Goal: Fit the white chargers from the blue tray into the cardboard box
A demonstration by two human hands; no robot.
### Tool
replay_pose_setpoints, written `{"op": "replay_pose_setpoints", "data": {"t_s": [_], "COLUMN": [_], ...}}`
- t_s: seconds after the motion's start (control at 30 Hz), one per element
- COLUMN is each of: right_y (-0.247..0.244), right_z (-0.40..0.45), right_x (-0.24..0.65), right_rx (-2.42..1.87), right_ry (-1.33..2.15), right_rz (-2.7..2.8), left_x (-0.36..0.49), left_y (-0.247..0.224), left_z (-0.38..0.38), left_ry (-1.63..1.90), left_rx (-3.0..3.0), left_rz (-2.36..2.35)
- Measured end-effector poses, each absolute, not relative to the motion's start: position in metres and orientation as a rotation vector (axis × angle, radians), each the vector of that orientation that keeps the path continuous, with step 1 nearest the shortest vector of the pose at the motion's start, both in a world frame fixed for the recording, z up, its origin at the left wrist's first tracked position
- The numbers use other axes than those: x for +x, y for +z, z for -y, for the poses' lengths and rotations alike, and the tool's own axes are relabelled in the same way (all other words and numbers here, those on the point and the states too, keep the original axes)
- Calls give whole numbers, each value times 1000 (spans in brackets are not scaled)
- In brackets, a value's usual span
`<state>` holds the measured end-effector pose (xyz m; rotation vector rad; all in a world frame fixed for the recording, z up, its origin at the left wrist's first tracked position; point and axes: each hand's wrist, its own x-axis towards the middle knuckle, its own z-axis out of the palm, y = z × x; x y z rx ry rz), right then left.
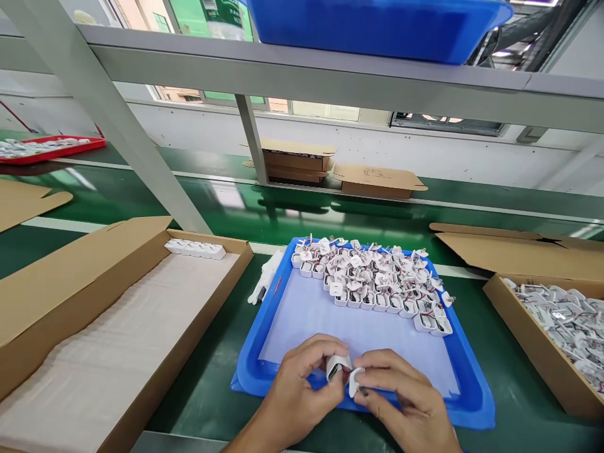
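Note:
My left hand (309, 384) grips a small white plastic housing (338, 365), its open end turned to the right with something dark inside. Between thumb and fingers, my right hand (401, 393) pinches a white cap (355, 381) just beside it. Thin wires appear to run between the two pieces, though my fingers cover part of them. Both hands are over the near edge of a blue tray (250, 371). Toward the tray's far side stand many similar white housings (368, 277) with wires and caps sticking out of them.
To the left lies an open cardboard box (198, 340) with a row of white housings (195, 248) at its far end. Another cardboard box (523, 340) full of white parts is at right. A grey frame (302, 63) with a blue bin (377, 28) crosses above.

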<state>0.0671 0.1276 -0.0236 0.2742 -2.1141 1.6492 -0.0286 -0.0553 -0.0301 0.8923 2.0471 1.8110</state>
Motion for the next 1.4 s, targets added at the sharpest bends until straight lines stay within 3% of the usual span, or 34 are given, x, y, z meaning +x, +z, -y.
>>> {"op": "replay_pose_setpoints", "data": {"t_s": [0.33,0.6,0.87,1.23,1.4], "right_y": [-34,-44,-43,-34,-34], "right_z": [-136,-122,-129,-121,-130], "right_x": [71,73,73,64,70], "right_rx": [216,397,313,356,95], "right_ry": [1491,1237,1120,1244,1610], "right_rz": [2216,2242,2268,2217,2320], "left_x": [-34,-28,-37,-37,-35], "left_y": [-27,-28,-30,-36,-37], "left_z": [57,43,61,62,64], "left_ry": [1917,2087,1989,1960,1962], "left_rx": [522,380,495,636,680], "left_rz": [-1546,-1531,-1449,-1525,-1618]}}
